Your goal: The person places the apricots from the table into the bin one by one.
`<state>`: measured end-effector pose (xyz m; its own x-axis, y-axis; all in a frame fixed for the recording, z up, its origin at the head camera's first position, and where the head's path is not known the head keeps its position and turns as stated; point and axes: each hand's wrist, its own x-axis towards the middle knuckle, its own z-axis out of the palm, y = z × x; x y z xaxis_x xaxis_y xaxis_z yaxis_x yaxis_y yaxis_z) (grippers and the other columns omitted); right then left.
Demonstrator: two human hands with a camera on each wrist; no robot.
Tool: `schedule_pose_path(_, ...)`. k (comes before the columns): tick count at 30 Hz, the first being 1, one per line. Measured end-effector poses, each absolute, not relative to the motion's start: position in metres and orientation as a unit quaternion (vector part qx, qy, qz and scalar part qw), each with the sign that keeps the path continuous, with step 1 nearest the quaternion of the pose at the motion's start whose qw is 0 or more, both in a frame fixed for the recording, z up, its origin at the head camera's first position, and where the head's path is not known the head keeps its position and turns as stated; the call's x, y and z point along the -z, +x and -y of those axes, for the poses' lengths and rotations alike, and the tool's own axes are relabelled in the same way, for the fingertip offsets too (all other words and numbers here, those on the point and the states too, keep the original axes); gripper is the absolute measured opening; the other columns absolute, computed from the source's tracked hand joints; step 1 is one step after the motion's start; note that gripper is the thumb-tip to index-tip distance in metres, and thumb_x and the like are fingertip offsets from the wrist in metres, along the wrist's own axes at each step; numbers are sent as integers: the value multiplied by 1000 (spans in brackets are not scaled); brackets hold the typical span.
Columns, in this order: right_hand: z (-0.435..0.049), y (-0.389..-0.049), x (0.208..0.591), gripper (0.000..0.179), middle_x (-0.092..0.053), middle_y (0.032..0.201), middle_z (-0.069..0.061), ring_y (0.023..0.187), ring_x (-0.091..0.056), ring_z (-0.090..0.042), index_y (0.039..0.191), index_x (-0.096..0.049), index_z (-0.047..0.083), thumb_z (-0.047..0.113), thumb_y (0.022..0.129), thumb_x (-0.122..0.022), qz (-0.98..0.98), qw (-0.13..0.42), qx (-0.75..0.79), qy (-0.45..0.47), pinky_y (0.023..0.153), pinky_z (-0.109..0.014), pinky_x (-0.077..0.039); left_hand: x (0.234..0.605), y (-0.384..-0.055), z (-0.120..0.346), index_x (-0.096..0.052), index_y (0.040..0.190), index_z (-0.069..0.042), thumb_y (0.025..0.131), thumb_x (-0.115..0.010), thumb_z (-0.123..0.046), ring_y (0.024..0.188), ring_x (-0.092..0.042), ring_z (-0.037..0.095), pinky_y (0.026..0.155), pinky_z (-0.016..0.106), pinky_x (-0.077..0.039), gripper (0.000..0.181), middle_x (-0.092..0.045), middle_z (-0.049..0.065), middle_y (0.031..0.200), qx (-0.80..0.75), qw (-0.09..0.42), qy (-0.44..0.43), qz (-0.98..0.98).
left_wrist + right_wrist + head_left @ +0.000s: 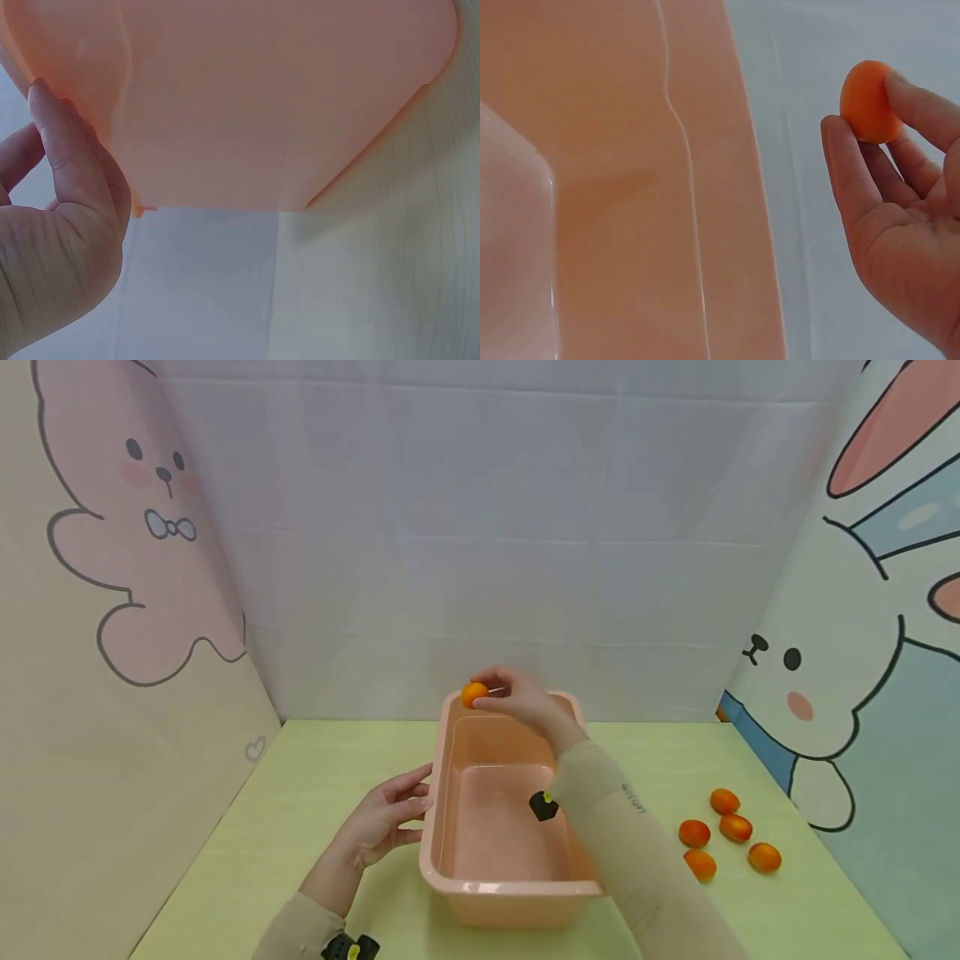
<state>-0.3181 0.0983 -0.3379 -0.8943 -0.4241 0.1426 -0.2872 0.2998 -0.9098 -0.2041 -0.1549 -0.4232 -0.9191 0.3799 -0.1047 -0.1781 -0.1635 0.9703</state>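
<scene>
A peach-coloured plastic tub stands lengthwise on the pale green table. Above its far left corner my right hand pinches a small oval orange fruit between thumb and fingertips, clear of the rim. At the tub's left side is my left hand, its fingers fairly straight and touching the outside by the rim; the left wrist view shows those fingers along the outer wall. Inside, the visible tub floor holds nothing, though my right forearm hides part of its right side.
Several orange-red fruits lie loosely grouped on the table to the right, one partly behind my right sleeve. A white cloth backdrop rises behind the table. Panels with a cartoon bear and rabbit flank it.
</scene>
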Motion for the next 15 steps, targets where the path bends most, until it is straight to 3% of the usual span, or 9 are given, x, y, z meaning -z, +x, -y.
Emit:
schedule_pose_path(9,-89,-315,364,33,-62,118,-8,107,-59,-26,122,-62,6,14,92,-72,-818,95,536,-187,98,-36,-50,423,-204,157,-30,153,2,97,-62,-5,89,-66,17,71,32,-59,65,-60,4,110,-756,183,81,-623)
schedule_pose_path(15,-88,-317,379,33,-64,115,-9,105,-61,-28,121,-63,3,8,90,-73,-822,96,524,-201,95,-35,-51,425,-205,157,-30,153,2,96,-61,-4,89,-66,16,70,32,-59,65,-59,3,110,-760,184,86,-617)
